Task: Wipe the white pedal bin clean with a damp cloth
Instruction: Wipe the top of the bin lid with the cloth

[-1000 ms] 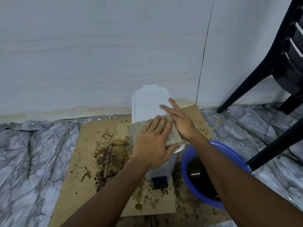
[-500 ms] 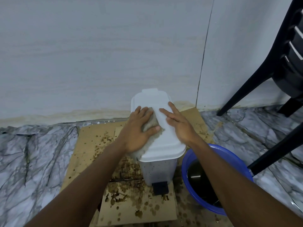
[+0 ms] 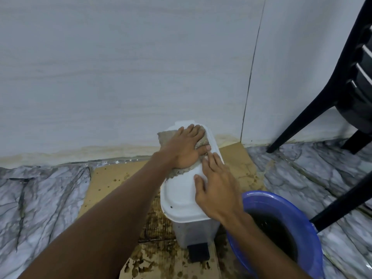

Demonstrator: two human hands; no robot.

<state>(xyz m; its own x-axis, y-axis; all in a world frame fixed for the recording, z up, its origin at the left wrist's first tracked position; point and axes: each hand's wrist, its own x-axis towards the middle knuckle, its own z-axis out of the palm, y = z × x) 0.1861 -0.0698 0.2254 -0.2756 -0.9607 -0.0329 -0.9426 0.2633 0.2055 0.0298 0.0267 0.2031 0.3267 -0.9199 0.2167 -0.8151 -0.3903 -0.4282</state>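
Note:
The white pedal bin (image 3: 182,200) stands on stained cardboard against the wall, its lid closed and its black pedal (image 3: 198,252) facing me. A grey-brown damp cloth (image 3: 202,140) lies on the far half of the lid. My left hand (image 3: 184,147) presses flat on the cloth with straight fingers. My right hand (image 3: 216,190) rests flat on the right side of the lid, its fingertips touching the cloth's near edge. A few dark specks sit on the lid's near left rim.
A blue basin (image 3: 285,234) of dark water sits just right of the bin. Brown-stained cardboard (image 3: 106,184) covers the marbled floor (image 3: 40,198). A black plastic chair (image 3: 354,97) stands at the right. The white wall (image 3: 141,67) is right behind the bin.
My left hand has pushed the cloth from the lid's near part to its far end. My right hand has stayed on the lid's right side. The view has moved closer.

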